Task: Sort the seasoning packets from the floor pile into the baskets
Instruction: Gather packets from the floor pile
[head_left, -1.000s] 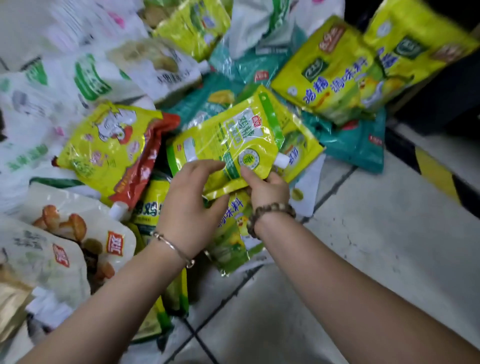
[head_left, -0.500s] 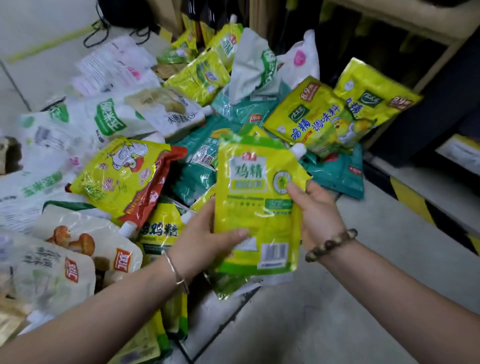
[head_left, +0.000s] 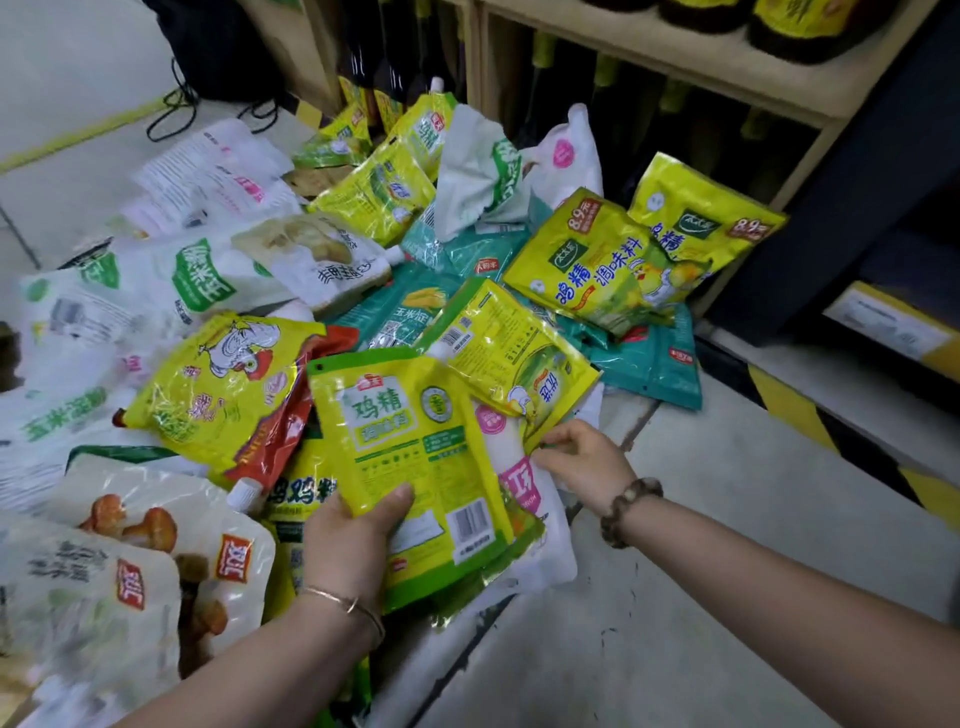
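Note:
A pile of seasoning packets (head_left: 322, 270) covers the floor: yellow, white and teal pouches. My left hand (head_left: 353, 540) grips a yellow-green spouted chicken-essence pouch (head_left: 410, 457) by its lower left edge and holds it upright over the pile. My right hand (head_left: 582, 457) pinches the near corner of a second yellow pouch (head_left: 519, 358) that lies on the pile just right of the first. A white packet with pink print (head_left: 524, 499) sits under both. No basket is in view.
A wooden shelf (head_left: 675, 57) with dark bottles stands behind the pile. A black-and-yellow striped edge (head_left: 800, 415) runs along the right. Grey tiled floor (head_left: 701, 597) lies at the lower right. A dark bag with cords (head_left: 218, 57) sits at the back.
My right hand let go of the held pouch and moved right to the second yellow pouch. My left hand now holds the first pouch alone. The view tilted up to show the shelf.

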